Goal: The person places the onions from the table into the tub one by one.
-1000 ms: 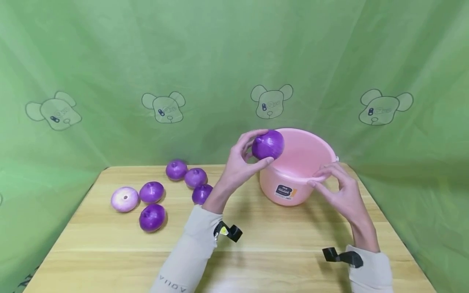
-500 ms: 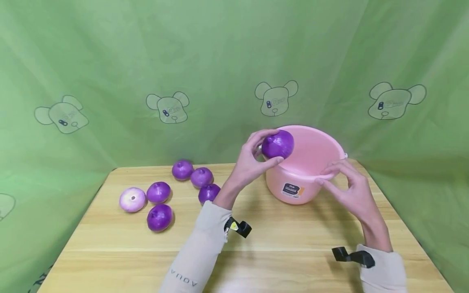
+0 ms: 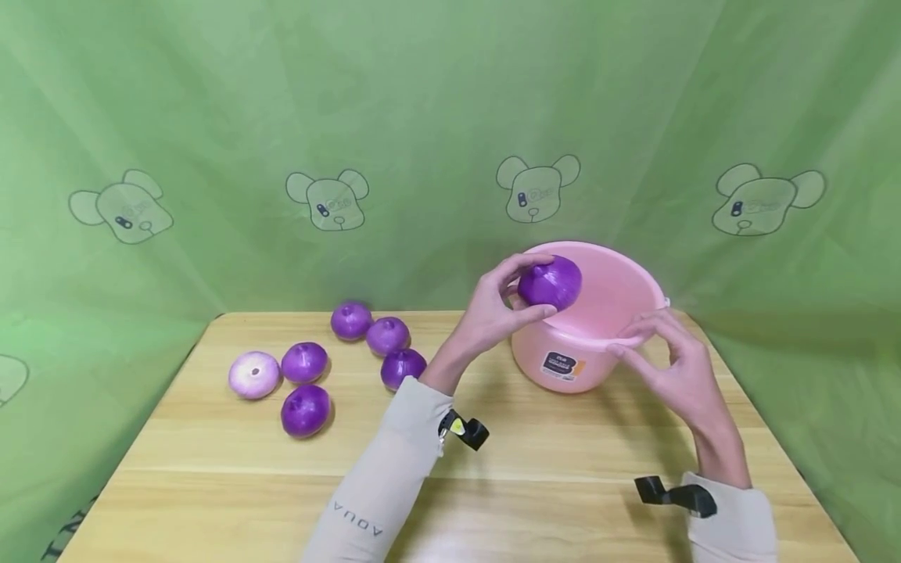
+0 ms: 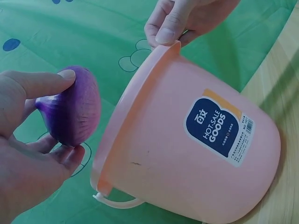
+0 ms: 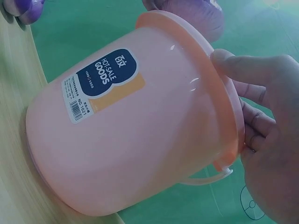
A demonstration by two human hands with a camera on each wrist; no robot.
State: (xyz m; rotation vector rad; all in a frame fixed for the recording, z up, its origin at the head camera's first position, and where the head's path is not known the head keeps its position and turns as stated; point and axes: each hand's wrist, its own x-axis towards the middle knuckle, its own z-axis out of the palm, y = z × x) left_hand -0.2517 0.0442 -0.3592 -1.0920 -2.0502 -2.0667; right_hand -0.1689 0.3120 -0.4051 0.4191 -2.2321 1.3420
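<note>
While left fingers (image 3: 524, 261) grip a round purple onion (image 3: 553, 283), right fingers (image 5: 252, 70) pinch a pink plastic bucket (image 3: 584, 344) (onion's four o'clock).

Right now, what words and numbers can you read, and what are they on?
"HOT-SALE GOODS": label on the pink bucket.
"NO.1021": same label.
"AQUA": left sleeve.
Too small, faint or cut off: the label's logo and fine print, writing on the animal drawings, dark letters on the green cloth.

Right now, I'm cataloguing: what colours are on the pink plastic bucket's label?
The label is navy, orange and white, clearest in the left wrist view.
</note>
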